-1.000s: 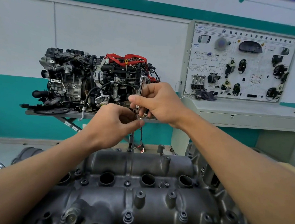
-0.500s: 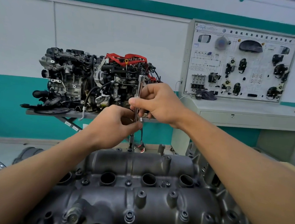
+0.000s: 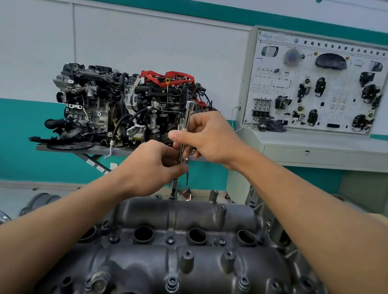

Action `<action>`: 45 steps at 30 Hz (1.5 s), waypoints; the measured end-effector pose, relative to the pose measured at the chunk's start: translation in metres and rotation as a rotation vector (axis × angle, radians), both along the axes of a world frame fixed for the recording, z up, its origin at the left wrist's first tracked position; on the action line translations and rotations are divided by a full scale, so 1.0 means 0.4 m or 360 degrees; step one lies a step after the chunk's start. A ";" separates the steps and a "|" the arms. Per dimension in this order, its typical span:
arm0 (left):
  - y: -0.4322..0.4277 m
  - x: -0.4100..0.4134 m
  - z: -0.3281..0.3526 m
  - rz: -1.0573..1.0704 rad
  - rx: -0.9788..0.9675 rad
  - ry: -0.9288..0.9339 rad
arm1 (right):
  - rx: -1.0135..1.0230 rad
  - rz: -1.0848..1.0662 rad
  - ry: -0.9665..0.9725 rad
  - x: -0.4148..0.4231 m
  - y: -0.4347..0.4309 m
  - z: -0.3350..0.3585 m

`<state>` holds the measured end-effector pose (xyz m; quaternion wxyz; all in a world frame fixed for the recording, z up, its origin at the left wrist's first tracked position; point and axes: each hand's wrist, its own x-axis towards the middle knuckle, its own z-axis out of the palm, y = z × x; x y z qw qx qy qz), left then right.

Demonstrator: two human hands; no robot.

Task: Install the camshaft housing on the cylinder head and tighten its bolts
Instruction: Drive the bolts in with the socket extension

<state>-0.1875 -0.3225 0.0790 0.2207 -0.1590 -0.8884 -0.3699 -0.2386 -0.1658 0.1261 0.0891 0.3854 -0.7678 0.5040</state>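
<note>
Bright, even indoor light; sharp centre, wide-angle bending at edges.

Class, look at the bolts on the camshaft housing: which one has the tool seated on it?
The bolt on the camshaft housing's far edge, directly below both hands; the upright tool stands on it, while every other bolt is bare.

Dark grey cast-metal camshaft housing (image 3: 178, 258). Bright chrome slender tool shaft (image 3: 185, 132). Black-and-silver display engine (image 3: 121, 107) carrying red hoses (image 3: 168, 77). Wall (image 3: 126, 47) white, banded teal. Pale grey, possibly greenish, training board (image 3: 320, 85).
</note>
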 end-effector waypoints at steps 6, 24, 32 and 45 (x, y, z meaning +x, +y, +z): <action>-0.007 -0.006 -0.005 0.0090 0.0040 0.0063 | 0.0005 -0.0062 -0.0009 0.003 -0.017 0.001; -0.020 -0.021 -0.022 0.0124 0.0022 0.0112 | 0.0026 -0.0064 0.0172 0.011 -0.028 -0.016; 0.025 0.000 0.045 0.0066 0.0228 0.0393 | -0.0159 0.0048 0.0344 0.044 0.005 0.063; 0.187 -0.078 0.014 -0.0114 0.0129 0.0036 | 0.0010 -0.0381 0.0354 -0.009 0.167 0.005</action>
